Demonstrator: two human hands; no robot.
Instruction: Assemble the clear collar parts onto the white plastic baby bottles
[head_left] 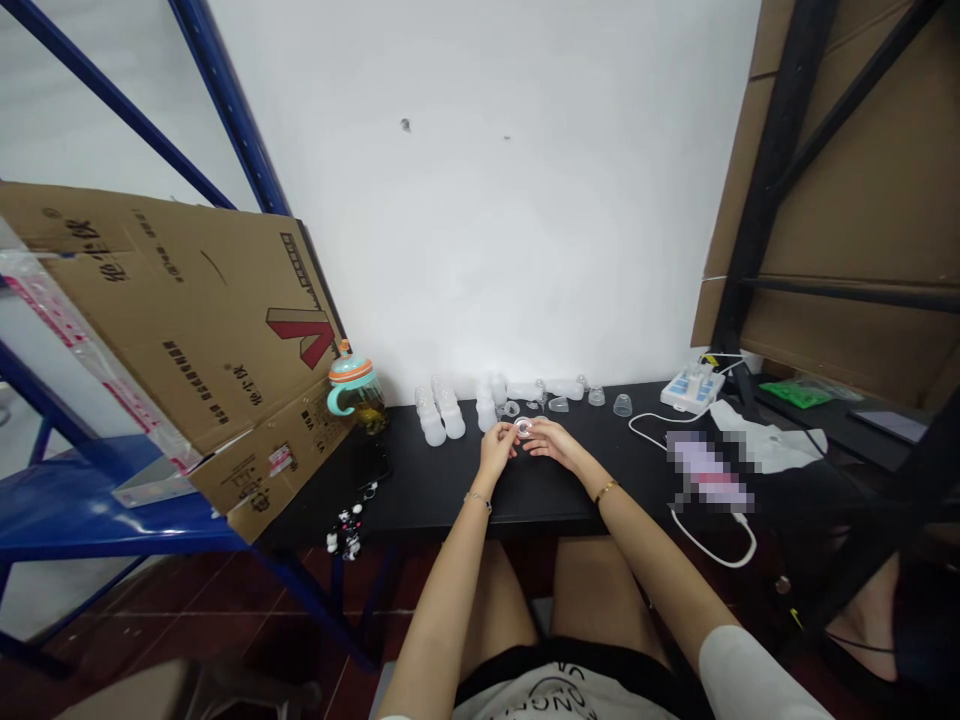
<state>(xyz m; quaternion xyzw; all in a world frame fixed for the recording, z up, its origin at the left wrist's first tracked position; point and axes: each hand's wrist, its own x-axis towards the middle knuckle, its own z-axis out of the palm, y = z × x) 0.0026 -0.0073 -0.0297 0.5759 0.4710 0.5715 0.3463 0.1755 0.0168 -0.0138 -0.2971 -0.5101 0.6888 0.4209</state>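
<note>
Between my two hands, above the black table, is a small whitish translucent ring-shaped piece (523,427). My left hand (496,449) pinches its left side. My right hand (553,441) grips it from the right with bent fingers. Just beyond my hands lie clear plastic caps (558,404) and other small clear parts. White translucent bottles, shaped like baby bottles (450,412), lie to the left of my left hand. Another white bottle (486,408) is right behind that hand. Two more clear dome caps (622,405) rest to the right.
A glass teapot (369,405) and a dark phone (371,464) with a beaded charm are at left, beside a tall cardboard box (187,330). At right are a power strip (693,386), white cables and a white cloth or bag (795,440). The table's edge (525,525) is close to my legs.
</note>
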